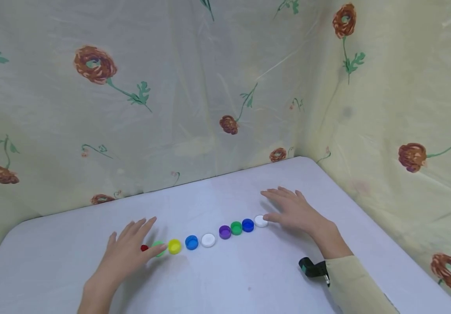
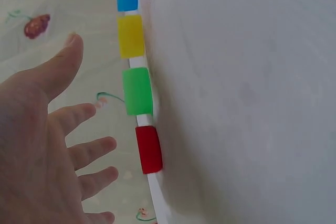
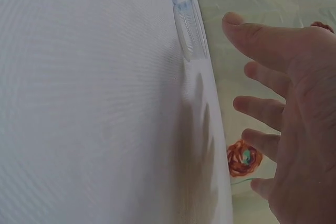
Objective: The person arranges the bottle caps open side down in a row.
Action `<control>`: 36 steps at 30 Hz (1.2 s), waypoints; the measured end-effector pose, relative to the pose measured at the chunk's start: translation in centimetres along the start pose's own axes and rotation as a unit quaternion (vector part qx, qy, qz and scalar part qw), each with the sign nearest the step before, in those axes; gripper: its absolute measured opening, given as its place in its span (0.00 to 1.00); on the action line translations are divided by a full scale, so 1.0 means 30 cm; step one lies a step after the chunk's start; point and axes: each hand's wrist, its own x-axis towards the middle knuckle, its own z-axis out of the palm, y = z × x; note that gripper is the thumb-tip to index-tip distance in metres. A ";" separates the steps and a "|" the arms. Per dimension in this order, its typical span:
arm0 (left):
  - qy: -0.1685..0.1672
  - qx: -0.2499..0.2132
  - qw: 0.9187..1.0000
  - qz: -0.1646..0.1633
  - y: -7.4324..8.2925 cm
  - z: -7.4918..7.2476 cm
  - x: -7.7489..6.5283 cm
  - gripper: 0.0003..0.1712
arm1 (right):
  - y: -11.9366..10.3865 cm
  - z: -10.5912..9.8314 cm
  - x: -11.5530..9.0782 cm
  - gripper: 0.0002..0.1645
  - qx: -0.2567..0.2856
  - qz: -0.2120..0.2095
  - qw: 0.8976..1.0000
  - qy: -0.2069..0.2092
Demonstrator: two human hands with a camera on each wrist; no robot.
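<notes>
red cap [image 2: 149, 149] just off left fingers [image 2: 97, 151]

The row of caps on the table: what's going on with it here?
A person has both bare hands by the ends of a row of nine small caps on a white table. The left hand is nearest the red cap and light green cap; the right hand is beside the clear cap at the other end. Neither holds anything.

From above, the head camera looks forward and down at the desk [image 1: 217, 283]. Wrist cameras sit close, tipped sideways; head and left both see the red cap [image 2: 149, 149].
</notes>
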 end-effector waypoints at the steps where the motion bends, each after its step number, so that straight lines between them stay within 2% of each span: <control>1: 0.003 0.000 1.000 0.004 0.005 0.001 0.003 0.53 | 0.003 0.000 0.000 0.41 -0.001 -0.001 1.000 0.000; 10: 0.009 -0.023 0.999 0.033 0.069 0.012 0.037 0.50 | 0.014 -0.005 0.003 0.40 0.002 -0.008 1.000 0.001; 23: 0.017 -0.049 0.996 0.075 0.165 0.032 0.069 0.47 | 0.013 -0.009 -0.005 0.38 0.019 0.006 1.000 -0.018; 36: 0.009 -0.036 0.996 0.083 0.214 0.038 0.072 0.43 | -0.005 -0.005 -0.008 0.35 0.012 -0.011 1.000 -0.023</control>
